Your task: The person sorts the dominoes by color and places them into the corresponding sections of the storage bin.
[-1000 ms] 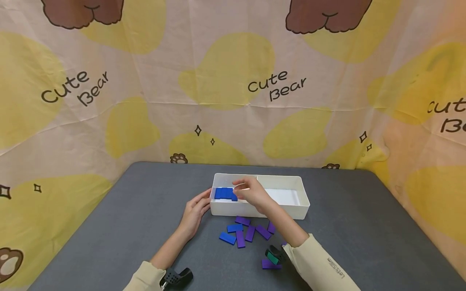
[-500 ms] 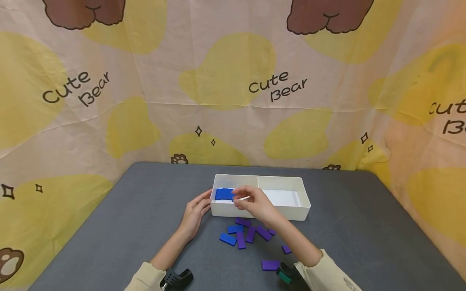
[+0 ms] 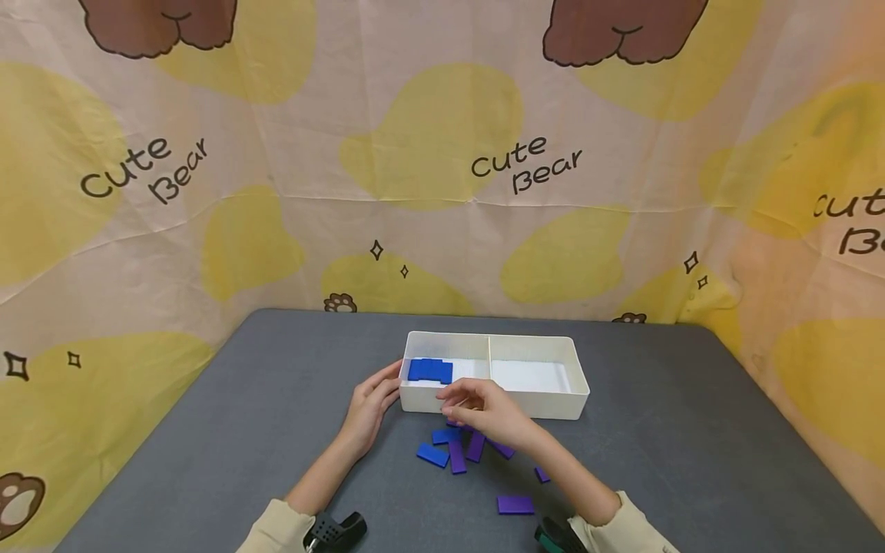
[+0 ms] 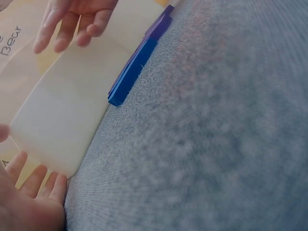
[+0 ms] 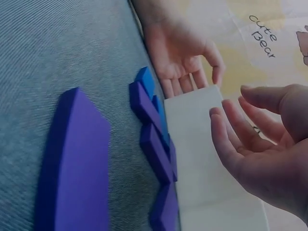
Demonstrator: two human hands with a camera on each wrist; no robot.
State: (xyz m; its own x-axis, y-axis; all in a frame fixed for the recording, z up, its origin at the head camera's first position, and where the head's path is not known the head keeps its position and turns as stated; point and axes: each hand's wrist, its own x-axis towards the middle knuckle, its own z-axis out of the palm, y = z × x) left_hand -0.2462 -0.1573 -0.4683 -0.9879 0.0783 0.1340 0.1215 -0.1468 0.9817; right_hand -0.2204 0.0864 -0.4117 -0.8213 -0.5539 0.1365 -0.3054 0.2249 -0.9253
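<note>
A white two-compartment box [image 3: 539, 405] stands on the grey table. My left hand [image 3: 366, 411] rests with extended fingers against its left end, which the left wrist view also shows. Several blue blocks [image 3: 430, 371] lie side by side in the left compartment. In front of the box's near wall hovers my right hand [image 3: 487, 411], its fingers loosely bent and nothing between them in the right wrist view. Below it are two blue blocks [image 3: 432, 455] and several purple blocks [image 3: 457, 456], partly hidden by the hand.
One purple block [image 3: 515, 504] lies apart, nearer the front, and another small purple block [image 3: 542, 475] is partly covered by the right forearm. A patterned cloth [image 3: 442, 153] hangs behind the table [image 3: 657, 430]. The right compartment shows its white floor [image 3: 532, 376].
My right hand has drawn back out of the left compartment toward the near wall and the loose blocks, uncovering the blue blocks inside. The left hand has stayed at the box's end.
</note>
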